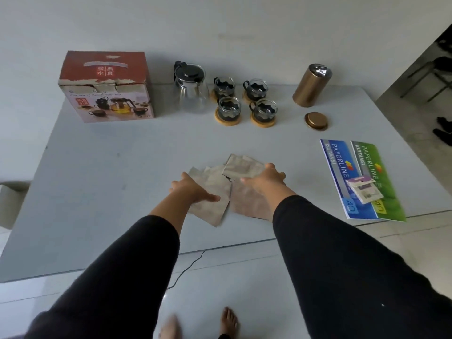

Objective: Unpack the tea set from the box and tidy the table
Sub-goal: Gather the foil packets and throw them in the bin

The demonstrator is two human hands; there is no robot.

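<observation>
Two bare feet (208, 324) are showing at the bottom edge, on the pale floor below the table's near edge. Above them, two black sleeves (342, 253) are reaching forward over the table (97, 172).

The left hand (193, 189) is lying flat, fingers spread, pressing on a pile of beige paper sheets (212, 204) at the table's centre. The right hand (265, 178) is closing its fingers over the edge of one raised sheet (241, 166), which is tilting up off the pile.

Outward from the grip, two receipt books, one blue (342, 172) and one green (381, 182), are lying side by side at the right, with a small packet (364, 190) resting across both.

Along the far edge, the tea set is standing unpacked. The glass teapot (189, 88) with a black lid is sitting just right of the red box (107, 88), which is standing closed. Four glass cups (244, 100) in dark holders are sitting on round wooden coasters in two rows, beside the teapot. Further right, a gold canister (311, 85) is standing upright and open, its gold lid (316, 121) lying on the table just in front of it.
</observation>
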